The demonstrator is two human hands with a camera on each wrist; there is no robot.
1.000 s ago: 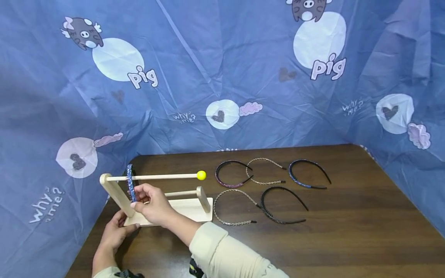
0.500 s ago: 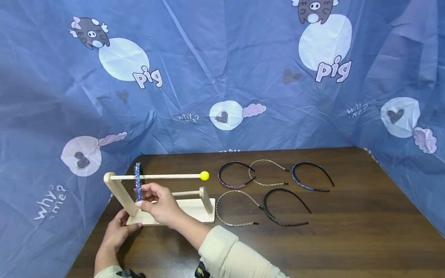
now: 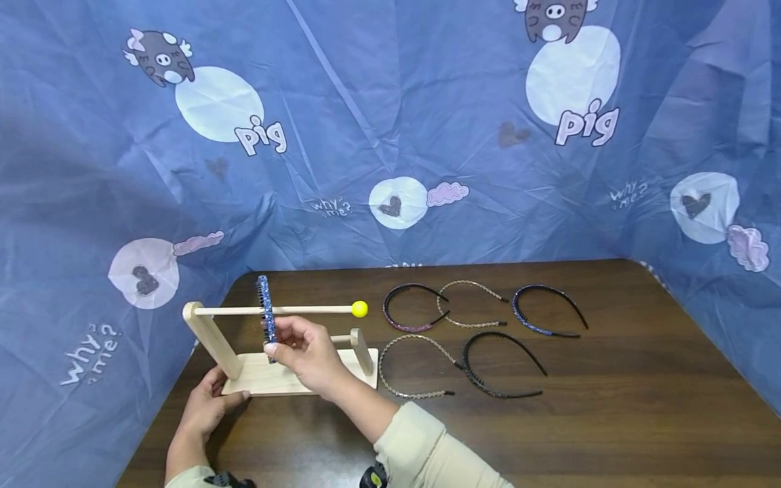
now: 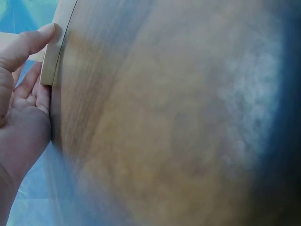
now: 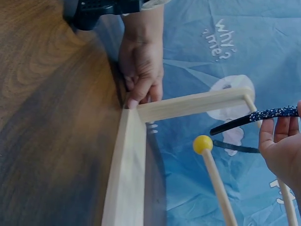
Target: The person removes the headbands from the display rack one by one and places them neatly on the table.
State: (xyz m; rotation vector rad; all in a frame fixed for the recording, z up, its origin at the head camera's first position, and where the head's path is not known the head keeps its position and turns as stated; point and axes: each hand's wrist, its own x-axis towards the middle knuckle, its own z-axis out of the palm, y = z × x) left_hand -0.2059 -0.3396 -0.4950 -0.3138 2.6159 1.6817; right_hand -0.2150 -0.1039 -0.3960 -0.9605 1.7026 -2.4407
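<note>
A wooden headband stand [image 3: 268, 383] has a tall left post, a short right post and two rods. At the base's left front corner my left hand [image 3: 206, 412] grips it; the left wrist view shows the thumb [image 4: 29, 44] on the wood's edge. My right hand [image 3: 314, 359] pinches a blue glittery headband [image 3: 268, 318] by its lower part. That headband stands upright, tilted slightly, and crosses the upper rod [image 3: 317, 310]. Its dark ends point toward the base side in the right wrist view, near the lower rod's yellow ball [image 5: 202, 144].
Several headbands lie on the brown table [image 3: 641, 379] right of the stand: a purple one [image 3: 405, 327], two gold braided ones, a black one [image 3: 470, 373] and a blue one [image 3: 525, 322]. A printed blue cloth [image 3: 335, 102] hangs behind and around the table.
My right hand has moved right along the upper rod with the blue headband, away from the tall post. The headband has turned, so its inner teeth show. My left hand stays on the base.
</note>
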